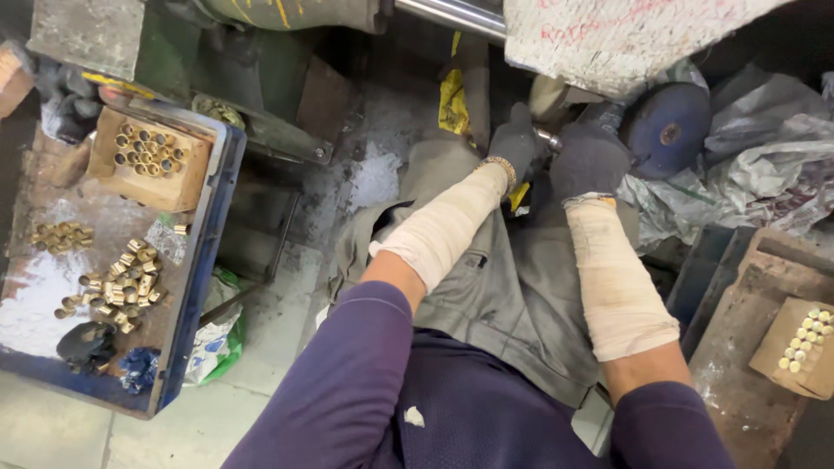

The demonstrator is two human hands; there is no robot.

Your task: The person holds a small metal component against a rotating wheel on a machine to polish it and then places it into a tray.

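Gripping a small metal piece (546, 137) between them, gloved left hand (514, 143) and right hand (589, 158) close around it.

Buffing wheel (669, 130) crowds right hand (589, 161); open floor (373, 174) left (tray (195, 287) beyond).

Packaging-wise there's not much. One open brown cardboard box (149, 158) sits at the top of the blue tray (201, 287) on the left, square-ish, packed with brass rings standing on end. A second, smaller cardboard box (797, 347) rests on the right edge, tilted, with pale round pieces in rows. Beside the tray on the floor lies a crumpled white and green bag (215, 334), probably a plastic wrapper, hard to tell. Top right, a pale board (608, 39) carries faint red scribbles.
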